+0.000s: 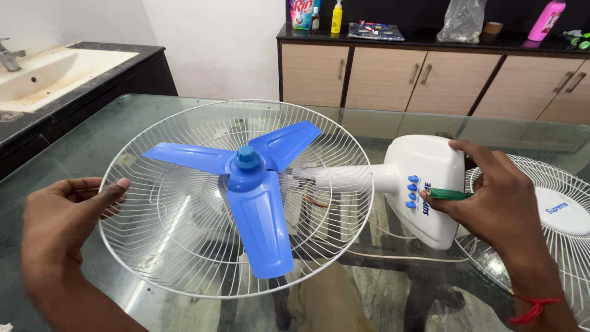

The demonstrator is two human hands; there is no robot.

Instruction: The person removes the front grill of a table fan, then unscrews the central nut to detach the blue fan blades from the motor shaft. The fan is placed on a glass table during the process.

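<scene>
A white table fan lies on its back on a glass table (98,141). Its blue three-bladed propeller (249,184) sits inside the white rear wire guard (153,258). My left hand (61,221) holds the guard's left rim, thumb on the wire. My right hand (491,197) rests on the fan's white base (424,166), which has blue buttons, and grips a thin green tool (448,194) against it. A red thread circles my right wrist.
The loose front wire guard (553,215) with a white centre cap lies at the right on the table. A sink (43,74) in a dark counter is at the left. Wooden cabinets (430,80) with bottles and bags on top stand behind.
</scene>
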